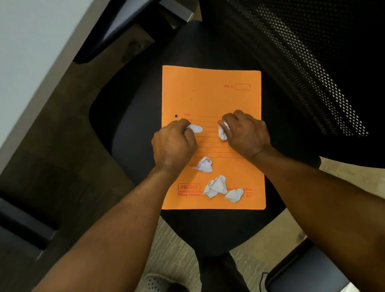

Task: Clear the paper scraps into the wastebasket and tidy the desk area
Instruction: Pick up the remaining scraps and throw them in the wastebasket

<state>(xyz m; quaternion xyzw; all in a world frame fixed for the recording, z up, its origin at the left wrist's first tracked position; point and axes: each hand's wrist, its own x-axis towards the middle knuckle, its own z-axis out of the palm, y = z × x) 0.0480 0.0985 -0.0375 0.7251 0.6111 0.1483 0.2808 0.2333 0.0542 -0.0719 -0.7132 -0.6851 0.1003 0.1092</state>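
Both hands [174,144] [247,132] clutch scraps [195,128] mid-folder [213,97]; three scraps [205,165] near its bottom edge.

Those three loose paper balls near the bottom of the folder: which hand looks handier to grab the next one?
Probably the left hand: the nearest loose scrap lies right beside its wrist. The right hand sits farther up the orange folder. Both already hold a scrap.

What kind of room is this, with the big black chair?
Probably an office. There is a black chair with a mesh back, an orange file folder printed "Filing System" lying on its seat, and a pale desk edge on the left. Both hands hold crumpled paper scraps.
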